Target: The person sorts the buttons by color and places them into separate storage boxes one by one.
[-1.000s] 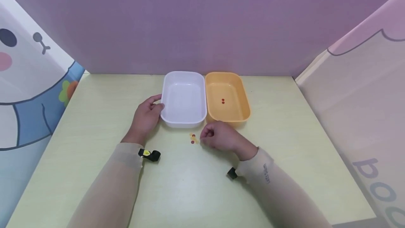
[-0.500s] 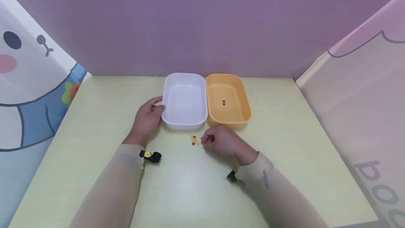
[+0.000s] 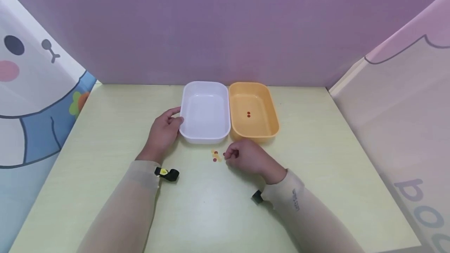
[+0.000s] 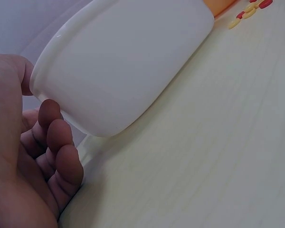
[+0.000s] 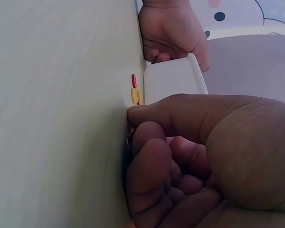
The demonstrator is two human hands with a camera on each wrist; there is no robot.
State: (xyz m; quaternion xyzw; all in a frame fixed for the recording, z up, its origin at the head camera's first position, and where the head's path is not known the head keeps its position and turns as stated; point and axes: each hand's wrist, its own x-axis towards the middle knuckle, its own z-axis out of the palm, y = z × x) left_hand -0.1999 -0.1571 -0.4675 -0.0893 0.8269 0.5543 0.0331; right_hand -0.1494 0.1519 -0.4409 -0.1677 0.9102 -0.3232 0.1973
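Thumb and fingers of my left hand (image 3: 162, 132) pinch the left rim of the white tray (image 3: 205, 140), more closely seen in the left wrist view. My right hand (image 3: 250, 157) is curled low over the table in front of the orange tray (image 3: 275, 120). Thumb and index finger come together at a small flat red disc (image 3: 224, 154), which shows at the fingertips; in the right wrist view the fingers hide it. Just left of these fingertips lies a loose cluster of small yellow discs (image 3: 216, 155) and red discs (image 3: 215, 160).
Two red discs (image 3: 248, 114) lie inside the orange tray, which stands against the white one. The pale table (image 3: 204, 206) ends at a purple back wall (image 3: 225, 30). Patterned panels (image 3: 28, 73) rise at both sides.
My right hand has shifted slightly right and towards me, and a red disc it covered now shows at the fingertips. The left hand keeps its hold on the white tray.
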